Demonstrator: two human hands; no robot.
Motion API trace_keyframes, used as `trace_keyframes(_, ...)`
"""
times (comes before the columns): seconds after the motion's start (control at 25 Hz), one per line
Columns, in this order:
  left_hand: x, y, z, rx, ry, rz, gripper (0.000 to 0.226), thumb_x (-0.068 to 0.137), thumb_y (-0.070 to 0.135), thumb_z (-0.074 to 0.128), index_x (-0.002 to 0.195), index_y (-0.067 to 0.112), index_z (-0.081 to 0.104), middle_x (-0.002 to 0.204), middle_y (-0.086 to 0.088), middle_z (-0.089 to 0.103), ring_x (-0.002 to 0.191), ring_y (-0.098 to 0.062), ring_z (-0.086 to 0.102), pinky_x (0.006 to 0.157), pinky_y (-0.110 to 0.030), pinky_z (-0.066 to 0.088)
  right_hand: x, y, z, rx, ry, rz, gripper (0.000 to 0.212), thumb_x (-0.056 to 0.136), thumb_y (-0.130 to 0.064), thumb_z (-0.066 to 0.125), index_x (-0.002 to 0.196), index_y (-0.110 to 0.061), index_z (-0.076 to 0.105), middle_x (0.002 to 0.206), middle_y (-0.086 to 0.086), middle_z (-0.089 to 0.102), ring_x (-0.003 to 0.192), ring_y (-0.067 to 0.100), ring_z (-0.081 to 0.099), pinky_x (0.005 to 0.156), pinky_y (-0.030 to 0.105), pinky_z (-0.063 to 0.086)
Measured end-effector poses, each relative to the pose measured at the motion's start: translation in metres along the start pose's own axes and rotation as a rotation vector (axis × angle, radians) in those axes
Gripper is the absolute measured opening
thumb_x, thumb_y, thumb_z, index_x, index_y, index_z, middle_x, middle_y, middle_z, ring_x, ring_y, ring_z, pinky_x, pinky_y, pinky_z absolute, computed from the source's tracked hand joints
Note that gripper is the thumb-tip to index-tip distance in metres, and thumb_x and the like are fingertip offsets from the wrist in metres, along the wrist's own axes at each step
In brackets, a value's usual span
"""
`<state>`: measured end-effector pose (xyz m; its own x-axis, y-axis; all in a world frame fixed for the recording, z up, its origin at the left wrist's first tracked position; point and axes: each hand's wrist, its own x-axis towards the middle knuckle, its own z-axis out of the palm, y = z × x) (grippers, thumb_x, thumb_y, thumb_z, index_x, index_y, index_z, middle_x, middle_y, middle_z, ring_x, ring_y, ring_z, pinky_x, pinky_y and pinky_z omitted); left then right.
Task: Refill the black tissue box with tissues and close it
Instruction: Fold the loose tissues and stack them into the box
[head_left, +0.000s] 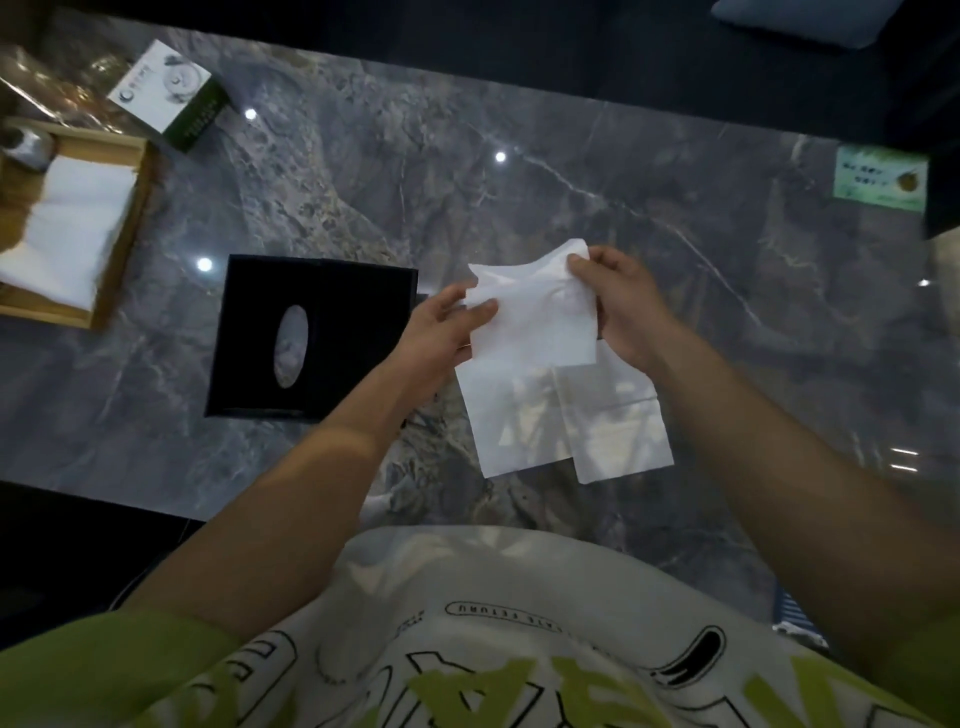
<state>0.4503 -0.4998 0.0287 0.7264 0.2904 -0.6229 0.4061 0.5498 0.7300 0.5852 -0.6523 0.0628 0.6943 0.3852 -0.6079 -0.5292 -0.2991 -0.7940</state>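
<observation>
The black tissue box (317, 332) lies open on the marble table, its lid with an oval slot (291, 345) on the left side. Just right of it, both hands hold up a white tissue (535, 317) above the table. My left hand (441, 332) pinches its left edge. My right hand (623, 306) pinches its top right corner. More white tissues (571, 421) lie flat on the table right under the held one.
A wooden tray (130, 218) with white tissues stands at the far left, a white and green carton (171, 93) behind it. A green card (883, 179) lies at the far right. The grey marble table (519, 171) ends near my body.
</observation>
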Motion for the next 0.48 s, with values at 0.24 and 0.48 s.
trace_keyframes(0.24, -0.029, -0.009, -0.024, -0.019, 0.016, 0.121, 0.036, 0.085, 0.021, 0.071, 0.119, 0.015, 0.063, 0.104, -0.001, 0.073, 0.094, -0.019, 0.071, 0.073, -0.031, 0.057, -0.032, 0.021, 0.016, 0.071, -0.076, -0.021, 0.006, 0.096, -0.017, 0.059, 0.101, -0.014, 0.058, 0.089, 0.003, 0.064, 0.077, 0.017, 0.06, 0.066, 0.03, 0.048)
trace_keyframes(0.48, -0.05, -0.007, -0.059, -0.01, 0.076, 0.158, 0.034, 0.085, 0.012, 0.07, 0.119, 0.011, 0.063, 0.105, -0.006, 0.073, 0.095, -0.018, 0.071, 0.071, -0.027, 0.057, -0.044, 0.029, 0.039, 0.088, -0.206, -0.031, 0.028, 0.09, -0.013, 0.066, 0.118, -0.012, 0.061, 0.102, 0.003, 0.072, 0.088, 0.021, 0.071, 0.077, 0.037, 0.058)
